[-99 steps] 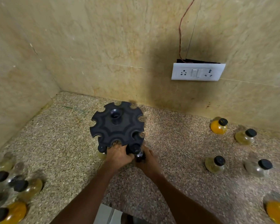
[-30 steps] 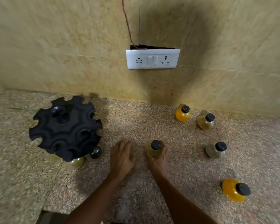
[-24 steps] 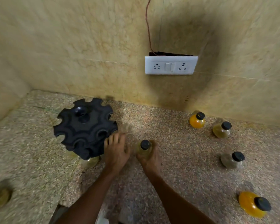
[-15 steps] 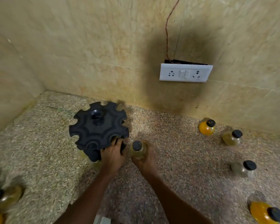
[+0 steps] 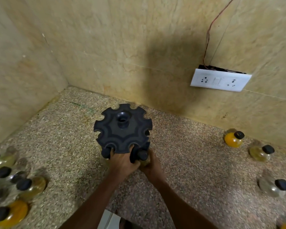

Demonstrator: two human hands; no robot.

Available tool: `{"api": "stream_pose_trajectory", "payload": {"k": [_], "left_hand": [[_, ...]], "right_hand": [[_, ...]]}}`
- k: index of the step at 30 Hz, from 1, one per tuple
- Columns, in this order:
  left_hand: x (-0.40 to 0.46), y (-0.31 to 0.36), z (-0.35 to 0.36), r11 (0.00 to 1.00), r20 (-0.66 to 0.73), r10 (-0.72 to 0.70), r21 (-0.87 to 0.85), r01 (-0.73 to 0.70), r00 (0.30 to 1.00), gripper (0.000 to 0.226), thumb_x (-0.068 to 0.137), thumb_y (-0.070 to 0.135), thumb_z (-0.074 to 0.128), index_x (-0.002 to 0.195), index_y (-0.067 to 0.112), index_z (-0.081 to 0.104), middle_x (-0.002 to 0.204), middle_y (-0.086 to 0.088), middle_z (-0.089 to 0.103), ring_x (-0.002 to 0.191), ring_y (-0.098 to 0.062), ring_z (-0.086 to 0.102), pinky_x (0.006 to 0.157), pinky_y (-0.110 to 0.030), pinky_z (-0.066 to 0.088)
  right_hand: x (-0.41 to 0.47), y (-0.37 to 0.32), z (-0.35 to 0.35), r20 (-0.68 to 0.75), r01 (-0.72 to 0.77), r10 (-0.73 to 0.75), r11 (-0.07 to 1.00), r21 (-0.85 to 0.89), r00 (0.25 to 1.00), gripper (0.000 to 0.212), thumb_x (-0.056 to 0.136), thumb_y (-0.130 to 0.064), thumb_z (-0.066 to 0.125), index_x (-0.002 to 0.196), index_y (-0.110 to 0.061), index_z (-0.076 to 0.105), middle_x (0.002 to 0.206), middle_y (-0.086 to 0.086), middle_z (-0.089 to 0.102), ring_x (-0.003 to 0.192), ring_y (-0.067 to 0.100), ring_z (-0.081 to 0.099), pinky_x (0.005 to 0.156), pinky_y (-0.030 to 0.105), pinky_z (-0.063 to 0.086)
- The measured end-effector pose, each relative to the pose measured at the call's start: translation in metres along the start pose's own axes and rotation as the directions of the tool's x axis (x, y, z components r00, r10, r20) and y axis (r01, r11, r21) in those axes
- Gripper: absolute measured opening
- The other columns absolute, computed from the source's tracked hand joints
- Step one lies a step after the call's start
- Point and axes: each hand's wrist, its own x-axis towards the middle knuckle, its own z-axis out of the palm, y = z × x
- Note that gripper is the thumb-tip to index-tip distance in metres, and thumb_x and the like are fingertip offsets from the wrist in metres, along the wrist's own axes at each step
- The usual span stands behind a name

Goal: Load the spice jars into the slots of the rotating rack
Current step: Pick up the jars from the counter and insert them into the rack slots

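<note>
At the centre of the frame the black rack point(image 5: 123, 131) stands on the speckled counter point(image 5: 196, 162), its notched top disc facing the camera. Both hands meet at its near edge. The left hand point(image 5: 122, 161) curls its fingers over the disc's rim, gripping the rack. The right hand point(image 5: 151, 164) wraps a jar point(image 5: 143, 156) just right of it, black cap up, at the mouth of a slot; whether the neck is already seated cannot be told, since the hands hide it.

Risks, as a judgement: the rack rotates, so if the left hand loosens, a push from the jar may spin the slot away and the jar misses. Forced in at a tilt, the neck could jam or the rack could tip. Letting go before the neck is seated would drop the jar to the counter.

More jars wait at lower left point(image 5: 26, 185) and along the right edge point(image 5: 234, 138), well apart from the rack. A socket point(image 5: 220, 80) sits on the wall at upper right.
</note>
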Motion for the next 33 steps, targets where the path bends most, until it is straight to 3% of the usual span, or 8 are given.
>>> {"api": "stream_pose_trajectory", "payload": {"k": [5,8,15,20,27,30,33], "left_hand": [[-0.005,-0.005,0.004,1.0,-0.014,-0.016,-0.001,0.016,1.0,0.084,0.071,0.08,0.055,0.138,0.029,0.053,0.139,-0.006,0.057,0.131,-0.034,0.051,0.102,-0.057,0.047],[-0.003,-0.007,0.006,0.999,0.037,-0.037,-0.009,0.037,0.999,0.096,0.071,0.088,0.05,0.148,0.031,0.042,0.15,-0.006,0.049,0.138,-0.035,0.045,0.105,-0.059,0.042],[-0.004,-0.009,0.006,0.998,-0.055,-0.041,-0.05,0.038,0.998,0.079,0.078,0.072,0.06,0.145,0.032,0.048,0.148,-0.005,0.051,0.137,-0.035,0.046,0.105,-0.059,0.041],[-0.003,-0.012,0.009,0.999,-0.071,-0.032,-0.02,0.031,0.997,0.079,0.074,0.069,0.067,0.14,0.029,0.054,0.145,-0.008,0.055,0.135,-0.035,0.046,0.105,-0.059,0.041],[0.011,-0.018,0.009,0.999,-0.121,0.029,0.026,-0.026,0.992,0.076,0.075,0.069,0.065,0.131,0.019,0.06,0.133,-0.016,0.059,0.125,-0.042,0.054,0.099,-0.056,0.046],[0.013,0.012,0.012,0.996,-0.098,0.083,0.018,-0.082,0.992,0.077,0.077,0.063,0.07,0.139,0.019,0.058,0.129,-0.016,0.064,0.118,-0.039,0.061,0.093,-0.048,0.051],[0.014,0.054,0.019,0.985,-0.022,0.168,-0.04,-0.169,0.986,0.069,0.079,0.056,0.067,0.135,0.017,0.059,0.131,-0.009,0.062,0.114,-0.034,0.063,0.09,-0.048,0.051]], "right_hand": [[-0.003,-0.005,0.015,-0.056,0.021,-0.02,1.0,0.016,0.998,0.08,0.085,-0.056,0.076,0.153,-0.033,0.04,0.143,-0.005,0.053,0.125,0.013,0.06,0.097,0.048,0.056],[-0.004,-0.005,0.02,-0.07,0.011,-0.01,1.0,0.009,0.998,0.078,0.086,-0.05,0.078,0.153,-0.032,0.041,0.143,-0.002,0.053,0.125,0.012,0.06,0.098,0.047,0.057],[0.004,-0.002,0.019,-0.054,-0.023,0.022,0.999,-0.027,0.998,0.082,0.078,-0.045,0.083,0.15,-0.033,0.045,0.138,-0.005,0.055,0.12,0.011,0.062,0.095,0.048,0.058],[0.008,-0.001,0.022,-0.044,-0.032,0.03,0.998,-0.054,0.999,0.082,0.076,-0.046,0.082,0.148,-0.039,0.044,0.135,-0.005,0.058,0.115,0.012,0.065,0.091,0.049,0.059],[0.005,-0.007,0.017,0.008,-0.06,0.061,0.991,-0.118,0.998,0.101,0.076,-0.05,0.081,0.159,-0.033,0.025,0.151,-0.004,0.044,0.126,0.016,0.059,0.096,0.044,0.059],[-0.015,0.005,-0.007,-0.051,-0.122,0.116,0.983,-0.14,0.992,0.086,0.084,-0.037,0.079,0.155,-0.033,0.031,0.148,-0.003,0.043,0.098,0.014,0.069,0.076,0.031,0.063],[-0.031,0.022,-0.045,-0.163,-0.187,0.164,0.972,-0.14,0.973,0.074,0.087,-0.035,0.077,0.15,-0.031,0.038,0.143,0.001,0.047,0.092,0.01,0.067,0.069,0.019,0.056]]}}
